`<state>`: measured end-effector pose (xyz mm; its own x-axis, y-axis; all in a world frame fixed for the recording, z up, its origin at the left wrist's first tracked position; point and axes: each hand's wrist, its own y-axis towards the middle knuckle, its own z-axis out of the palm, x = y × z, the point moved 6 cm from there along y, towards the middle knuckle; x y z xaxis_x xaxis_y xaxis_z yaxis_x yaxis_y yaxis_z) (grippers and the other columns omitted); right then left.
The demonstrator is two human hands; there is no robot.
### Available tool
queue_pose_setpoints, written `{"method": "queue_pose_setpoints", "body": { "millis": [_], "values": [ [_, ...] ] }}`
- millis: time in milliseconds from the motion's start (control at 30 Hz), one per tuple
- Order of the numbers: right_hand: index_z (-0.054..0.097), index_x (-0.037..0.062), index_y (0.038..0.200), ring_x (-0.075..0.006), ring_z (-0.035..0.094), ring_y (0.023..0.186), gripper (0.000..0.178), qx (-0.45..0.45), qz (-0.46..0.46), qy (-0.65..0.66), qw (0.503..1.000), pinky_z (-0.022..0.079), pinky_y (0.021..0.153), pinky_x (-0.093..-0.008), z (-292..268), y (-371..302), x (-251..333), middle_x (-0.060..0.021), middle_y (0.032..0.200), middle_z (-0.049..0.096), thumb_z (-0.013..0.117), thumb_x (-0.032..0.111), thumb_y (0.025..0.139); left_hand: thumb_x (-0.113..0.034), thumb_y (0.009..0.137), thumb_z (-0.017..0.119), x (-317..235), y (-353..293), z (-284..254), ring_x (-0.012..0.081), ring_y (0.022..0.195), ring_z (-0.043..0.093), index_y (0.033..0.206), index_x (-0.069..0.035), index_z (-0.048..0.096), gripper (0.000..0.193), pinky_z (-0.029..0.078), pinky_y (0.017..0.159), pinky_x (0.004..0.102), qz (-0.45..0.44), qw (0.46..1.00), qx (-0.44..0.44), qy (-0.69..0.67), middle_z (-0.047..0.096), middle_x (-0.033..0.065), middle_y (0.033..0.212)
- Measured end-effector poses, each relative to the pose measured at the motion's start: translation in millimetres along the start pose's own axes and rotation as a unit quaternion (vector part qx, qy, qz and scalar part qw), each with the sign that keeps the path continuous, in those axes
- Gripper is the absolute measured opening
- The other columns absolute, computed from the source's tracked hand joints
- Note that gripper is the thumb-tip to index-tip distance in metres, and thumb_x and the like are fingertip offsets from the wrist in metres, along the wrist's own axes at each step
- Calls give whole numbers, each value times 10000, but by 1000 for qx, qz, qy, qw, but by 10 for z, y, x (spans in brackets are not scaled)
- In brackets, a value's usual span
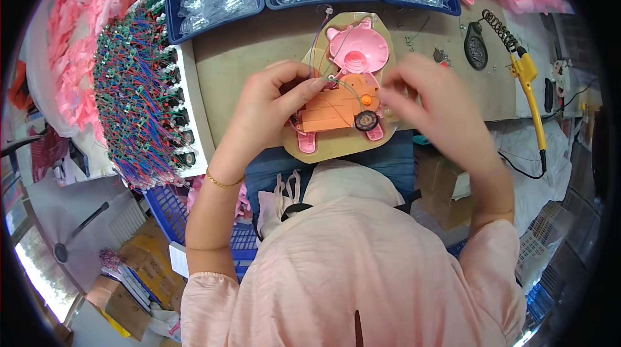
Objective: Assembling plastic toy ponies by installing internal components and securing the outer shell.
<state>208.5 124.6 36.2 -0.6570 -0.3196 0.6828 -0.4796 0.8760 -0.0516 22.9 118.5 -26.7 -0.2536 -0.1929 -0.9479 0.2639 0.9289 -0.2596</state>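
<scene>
A pink plastic toy shell (372, 46) with a round bowl-like head and two feet lies on a tan board (317, 147) in front of me. Over its body sits an orange plastic housing (323, 111), with a small round orange part and thin wires across it. A small black round speaker (366, 120) rests at its lower right corner. My left hand (268, 94) pinches thin wires (315, 55) between thumb and forefinger at the housing's upper left. Beside the housing's right edge is my right hand (433, 98); its fingers are curled and smeared by motion.
Blue bins (317, 0) of clear plastic parts line the table's back. A white tray (198, 111) of wired assemblies stands left, beside pink shells (71, 88). At right are a yellow soldering iron (527, 78) with a coiled spring and a black oval piece (475, 46).
</scene>
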Motion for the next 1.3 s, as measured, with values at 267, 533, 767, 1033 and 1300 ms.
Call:
{"method": "queue_pose_setpoints", "body": {
  "millis": [267, 533, 767, 1033, 1300],
  "values": [
    [578, -11, 908, -115, 519, 606, 212, -145, 55, 74, 985, 418, 548, -229, 429, -468, -25, -63, 859, 549, 697, 37, 739, -170, 829, 658, -47, -3, 20, 79, 650, 490, 901, 29, 653, 212, 410, 589, 216, 76, 997, 17, 11, 542, 26, 750],
    [616, 18, 893, -196, 559, 676, 136, -51, -96, -120, 987, 446, 605, -296, -15, -62, 129, -66, 779, 559, 620, 48, 760, -154, 841, 648, -32, -20, -32, 60, 639, 512, 928, 20, 642, 194, 419, 564, 207, 26, 999, 15, -21, 595, 20, 765],
    [628, 18, 911, -216, 600, 765, 238, -92, -434, -281, 851, 473, 639, -338, 194, 89, 28, -87, 924, 620, 616, 66, 678, -147, 850, 639, 63, -75, -2, 53, 637, 515, 935, 15, 637, 183, 435, 587, 202, 11, 995, -29, -95, 605, 15, 753],
    [624, -15, 916, -175, 579, 713, 154, -41, -71, -4, 997, 458, 630, -262, 26, 408, -214, -91, 791, 571, 620, 83, 798, -143, 832, 655, -42, -85, -4, 81, 689, 537, 918, 19, 661, 184, 434, 624, 214, 99, 995, 4, -4, 580, 37, 803],
    [609, -14, 900, -181, 561, 702, 173, 82, -26, -5, 996, 456, 649, -289, 169, 527, -287, -89, 797, 545, 639, 103, 777, -148, 833, 652, -71, -53, 30, 85, 697, 540, 922, 25, 655, 194, 437, 630, 219, 72, 997, -7, -12, 578, 39, 801]
  ]
}}
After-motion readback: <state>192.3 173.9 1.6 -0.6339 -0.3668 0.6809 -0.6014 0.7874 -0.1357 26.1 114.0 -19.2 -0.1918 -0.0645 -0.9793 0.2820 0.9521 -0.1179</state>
